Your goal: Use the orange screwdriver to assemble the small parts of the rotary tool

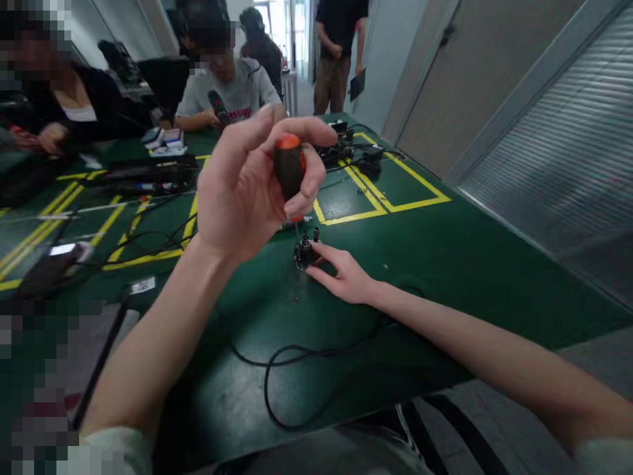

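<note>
Left hand (257,178) nearest, raised, palm showing: fingers curled round screwdriver (288,173), closed on its handle, uppermost finger bent out past the cap. Screwdriver upright, orange cap, dark grip, orange at lower end, thin metal shaft. Handle sits between palm and fingertips; shaft drops below fingers to left side of part (305,253); exact tip contact too small to tell. Part is small, black, roundish, shiny pale edge at base, short dark posts on top; stands on green table (494,264), straight below left hand. Right hand (349,277) low, thumb and one finger apart in a loose pinch, tips against part's right side, part between and just left of them; other fingers mostly hidden. Tiny bits (293,299) on table, near side of part, unclear. Black cable (266,386) loops nearer still. Writing: red letters on far person's grey shirt (247,86), roughly "assup", rest hidden; white label (142,285) at left, print unreadable; dark scrawl (363,191) by yellow tape (420,204) far right, illegible. No brand readable on screwdriver.
</note>
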`<state>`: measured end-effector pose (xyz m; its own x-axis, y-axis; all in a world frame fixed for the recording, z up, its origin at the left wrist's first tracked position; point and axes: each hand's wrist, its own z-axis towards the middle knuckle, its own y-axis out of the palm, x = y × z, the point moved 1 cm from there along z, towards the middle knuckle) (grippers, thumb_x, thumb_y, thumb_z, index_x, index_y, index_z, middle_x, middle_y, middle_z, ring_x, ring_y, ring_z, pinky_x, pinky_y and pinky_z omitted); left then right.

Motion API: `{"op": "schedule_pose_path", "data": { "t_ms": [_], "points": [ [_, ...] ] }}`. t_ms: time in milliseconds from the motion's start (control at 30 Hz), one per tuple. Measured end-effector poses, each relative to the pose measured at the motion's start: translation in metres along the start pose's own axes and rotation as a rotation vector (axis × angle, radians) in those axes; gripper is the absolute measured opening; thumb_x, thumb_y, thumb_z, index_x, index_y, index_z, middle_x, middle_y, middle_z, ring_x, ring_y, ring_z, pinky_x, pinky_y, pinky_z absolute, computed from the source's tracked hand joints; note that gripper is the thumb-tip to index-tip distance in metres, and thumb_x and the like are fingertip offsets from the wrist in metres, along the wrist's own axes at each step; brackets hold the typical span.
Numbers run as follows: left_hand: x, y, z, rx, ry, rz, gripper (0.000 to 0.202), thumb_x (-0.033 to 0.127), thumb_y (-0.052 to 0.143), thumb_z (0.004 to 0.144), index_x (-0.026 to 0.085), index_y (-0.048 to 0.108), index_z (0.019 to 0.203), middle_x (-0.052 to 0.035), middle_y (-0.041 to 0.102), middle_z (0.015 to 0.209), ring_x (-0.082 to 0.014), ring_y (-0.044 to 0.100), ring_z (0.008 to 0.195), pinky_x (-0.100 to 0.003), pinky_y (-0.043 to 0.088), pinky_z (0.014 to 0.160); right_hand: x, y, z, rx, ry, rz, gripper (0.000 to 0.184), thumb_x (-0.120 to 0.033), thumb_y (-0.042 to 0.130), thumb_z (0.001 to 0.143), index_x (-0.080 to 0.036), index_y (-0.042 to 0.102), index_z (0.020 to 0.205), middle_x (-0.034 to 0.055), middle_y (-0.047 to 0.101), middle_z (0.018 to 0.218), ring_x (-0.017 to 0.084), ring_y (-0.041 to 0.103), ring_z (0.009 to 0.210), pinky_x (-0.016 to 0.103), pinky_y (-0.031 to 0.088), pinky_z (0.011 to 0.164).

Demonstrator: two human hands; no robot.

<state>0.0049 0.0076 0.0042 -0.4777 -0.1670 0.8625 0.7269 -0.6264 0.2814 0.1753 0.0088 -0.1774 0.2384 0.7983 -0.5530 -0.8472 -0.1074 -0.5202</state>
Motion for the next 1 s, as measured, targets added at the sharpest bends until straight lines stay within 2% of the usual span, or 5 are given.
{"op": "schedule_pose_path", "data": {
  "t_ms": [267,533,767,867,1000],
  "points": [
    [-0.0060,0.0027,0.0001,0.075,0.044,0.043,0.012,0.022,0.062,0.092,0.019,0.058,0.081,0.0009,0.056,0.071,-0.0098,0.052,0.053,-0.022,0.037,0.049,0.0000,0.0001,-0.0004,-0.002,0.029,-0.004,0.043,-0.033,0.060,0.104,-0.016,0.057,0.143,0.0138,0.078,0.115,0.022,0.077,0.085,0.038,0.065,0.081],
    [-0.0029,0.0020,0.0019,0.054,0.022,0.029,0.035,0.037,0.046,0.100,0.016,0.067,0.081,-0.0013,0.048,0.060,-0.0117,0.043,0.050,-0.025,0.033,0.049,-0.0020,-0.0017,0.0008,-0.004,0.022,-0.009,0.041,-0.032,0.059,0.104,-0.016,0.057,0.142,0.0143,0.078,0.119,0.022,0.077,0.083,0.038,0.065,0.080],
    [-0.0048,0.0027,0.0014,0.044,0.076,0.003,0.012,0.021,0.058,0.091,0.018,0.061,0.080,-0.0010,0.053,0.067,-0.0123,0.049,0.053,-0.024,0.034,0.047,-0.0022,-0.0017,0.0011,-0.011,0.038,-0.001,0.043,-0.033,0.059,0.104,-0.017,0.056,0.144,0.0132,0.078,0.118,0.022,0.077,0.083,0.038,0.065,0.080],
    [-0.0035,0.0021,0.0011,0.057,0.051,0.021,0.017,0.027,0.054,0.093,0.019,0.061,0.079,0.0002,0.046,0.062,-0.0103,0.038,0.047,-0.023,0.025,0.043,-0.0025,-0.0016,0.0012,-0.003,0.032,0.001,0.043,-0.033,0.059,0.104,-0.017,0.057,0.143,0.0140,0.077,0.120,0.022,0.077,0.083,0.037,0.065,0.079],
    [-0.0023,0.0009,0.0006,0.042,0.016,0.011,0.042,0.043,0.042,0.099,0.015,0.069,0.082,-0.0023,0.046,0.063,-0.0123,0.042,0.054,-0.025,0.033,0.050,-0.0017,-0.0019,0.0007,-0.009,0.033,-0.005,0.043,-0.033,0.059,0.104,-0.015,0.057,0.143,0.0151,0.078,0.118,0.024,0.077,0.088,0.039,0.065,0.082]
  ]
}}
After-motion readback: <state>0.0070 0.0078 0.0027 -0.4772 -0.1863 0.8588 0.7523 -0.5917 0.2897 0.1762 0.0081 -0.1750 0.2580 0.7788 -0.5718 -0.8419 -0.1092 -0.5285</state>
